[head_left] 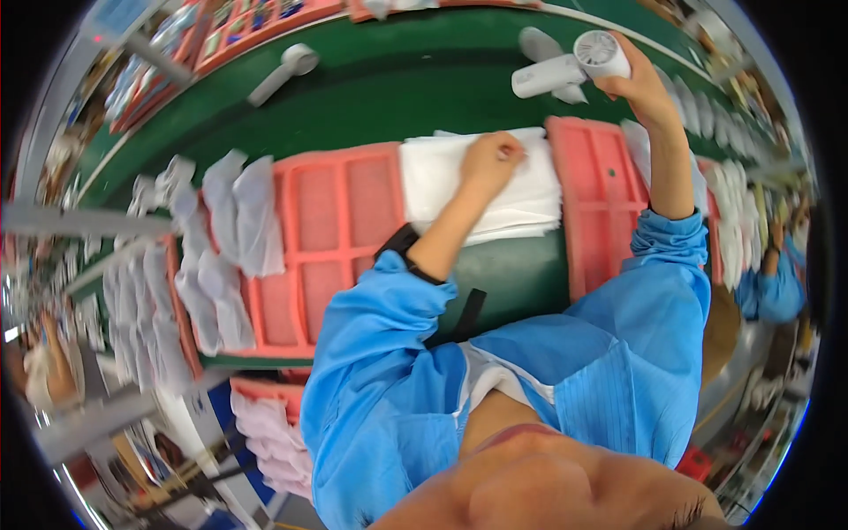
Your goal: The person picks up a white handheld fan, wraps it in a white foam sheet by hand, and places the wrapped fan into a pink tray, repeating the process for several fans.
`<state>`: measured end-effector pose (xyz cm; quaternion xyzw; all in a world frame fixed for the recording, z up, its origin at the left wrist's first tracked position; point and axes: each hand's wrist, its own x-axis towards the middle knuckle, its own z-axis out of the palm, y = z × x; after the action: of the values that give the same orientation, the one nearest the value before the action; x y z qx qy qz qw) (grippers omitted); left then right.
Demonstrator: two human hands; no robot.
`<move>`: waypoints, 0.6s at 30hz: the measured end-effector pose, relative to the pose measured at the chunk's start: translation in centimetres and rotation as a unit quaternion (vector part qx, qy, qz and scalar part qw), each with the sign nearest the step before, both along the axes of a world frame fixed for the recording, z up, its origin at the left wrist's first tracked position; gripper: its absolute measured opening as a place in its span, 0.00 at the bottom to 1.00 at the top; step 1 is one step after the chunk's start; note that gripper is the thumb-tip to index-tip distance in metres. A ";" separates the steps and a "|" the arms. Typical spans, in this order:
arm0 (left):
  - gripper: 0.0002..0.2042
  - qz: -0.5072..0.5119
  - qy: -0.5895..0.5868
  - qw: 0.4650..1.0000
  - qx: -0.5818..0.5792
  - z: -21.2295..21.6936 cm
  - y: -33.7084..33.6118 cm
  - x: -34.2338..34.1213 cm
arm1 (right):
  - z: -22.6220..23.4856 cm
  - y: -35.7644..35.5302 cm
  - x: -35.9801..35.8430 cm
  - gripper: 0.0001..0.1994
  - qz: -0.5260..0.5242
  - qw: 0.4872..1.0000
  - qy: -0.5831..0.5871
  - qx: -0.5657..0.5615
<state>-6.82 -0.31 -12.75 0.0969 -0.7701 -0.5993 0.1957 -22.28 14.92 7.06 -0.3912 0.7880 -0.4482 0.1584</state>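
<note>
My right hand [643, 87] grips a white handheld fan [546, 77] by its round head, above the far right of the green surface. The fan's grille faces up and its handle points left. My left hand [491, 164] rests over a stack of thin white sheets or bags [433, 181] in front of me. Its fingers are curled closed, and anything between them is hidden. Just behind the held fan lies a grey-white wrapped piece [537, 42], partly covered by it. Another white handheld fan [274, 84] lies at the far left on the green conveyor belt [389, 79].
Left of the sheets is a pink divided tray [325, 208], with several wrapped fans [258, 212] at its left part. A second pink tray [601, 208] stands to the right. Grey posts [88, 221] rise at the left. A co-worker in blue [777, 283] is at the right.
</note>
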 end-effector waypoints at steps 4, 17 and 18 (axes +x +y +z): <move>0.04 -0.016 0.023 0.997 0.066 1.5 -0.8 0.7 | -0.9 7.2 1.2 0.31 -0.040 0.999 0.026 -0.020; 0.11 0.006 -0.059 0.937 -0.345 4.5 2.7 0.8 | -3.3 4.0 2.9 0.27 -0.032 0.993 0.007 -0.114; 0.11 0.001 -0.074 0.937 -0.342 4.2 2.8 0.2 | -3.7 3.7 2.7 0.27 -0.033 0.991 0.005 -0.127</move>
<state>-6.66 2.53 -8.57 0.0688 -0.9409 -0.2903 0.1605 -19.54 18.62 3.32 -0.3845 0.7379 -0.5476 0.0889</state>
